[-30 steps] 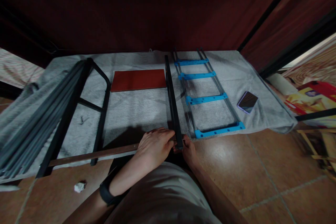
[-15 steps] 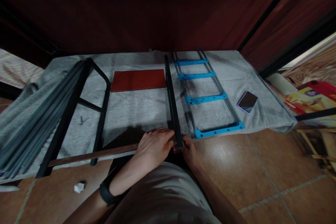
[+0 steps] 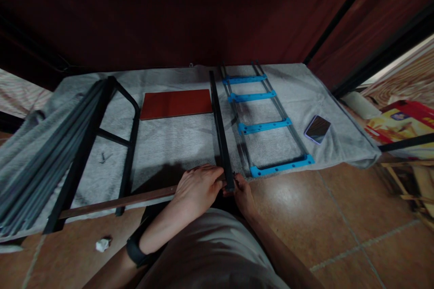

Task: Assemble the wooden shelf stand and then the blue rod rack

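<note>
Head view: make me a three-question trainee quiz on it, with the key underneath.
1. How many blue crosspieces can be counted?
2. True or false: the left hand is on the brown strip.
3. Which of these lies between the two black frames?
A) the phone
B) the red panel
C) the grey tubes

Key: 1. Four. 2. True. 3. B.
</note>
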Motion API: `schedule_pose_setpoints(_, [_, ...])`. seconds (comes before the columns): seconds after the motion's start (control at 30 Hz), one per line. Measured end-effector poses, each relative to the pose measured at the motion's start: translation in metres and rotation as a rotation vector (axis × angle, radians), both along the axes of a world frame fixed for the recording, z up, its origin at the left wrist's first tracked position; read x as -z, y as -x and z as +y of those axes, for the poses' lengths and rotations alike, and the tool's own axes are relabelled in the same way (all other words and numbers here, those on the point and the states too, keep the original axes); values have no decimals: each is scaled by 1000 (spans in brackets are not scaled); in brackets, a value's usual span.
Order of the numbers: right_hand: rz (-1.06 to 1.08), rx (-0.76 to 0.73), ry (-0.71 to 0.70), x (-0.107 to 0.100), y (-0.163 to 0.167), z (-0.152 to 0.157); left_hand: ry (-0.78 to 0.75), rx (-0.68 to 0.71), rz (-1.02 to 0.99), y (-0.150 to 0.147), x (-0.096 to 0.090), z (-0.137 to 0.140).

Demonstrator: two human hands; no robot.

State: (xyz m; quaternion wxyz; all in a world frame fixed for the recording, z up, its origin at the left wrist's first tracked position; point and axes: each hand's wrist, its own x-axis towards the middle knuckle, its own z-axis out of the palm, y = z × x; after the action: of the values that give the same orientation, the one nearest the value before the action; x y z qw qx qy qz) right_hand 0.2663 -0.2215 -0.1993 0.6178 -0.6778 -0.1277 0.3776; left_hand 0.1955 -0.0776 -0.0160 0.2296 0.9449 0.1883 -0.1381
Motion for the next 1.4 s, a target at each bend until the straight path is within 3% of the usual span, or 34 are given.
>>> schedule_pose_setpoints(0.1, [14,6,-53,1,1,-1,15,-6,-2,0,0,0])
schedule_pose_setpoints(0.27, [-43,-24,17,2,-1,1,16,-27,-2,2,0,0])
schedule_pose_setpoints(0.47, [-57,-22,-4,-1,0,4,27,-46,-5,2,-1,2])
schedule_pose_setpoints(0.77, [105,-70,-72,9,1,0,108,-106,-4,2,-8,3])
schedule_pose_setpoints(1.03, [102,-79,-107,14,-1,2,119,-117,-63,6,-6,1])
schedule_pose_setpoints(1.4, [-330,-161,201,8,-1,3,15,-71,-33,4,-7,-1])
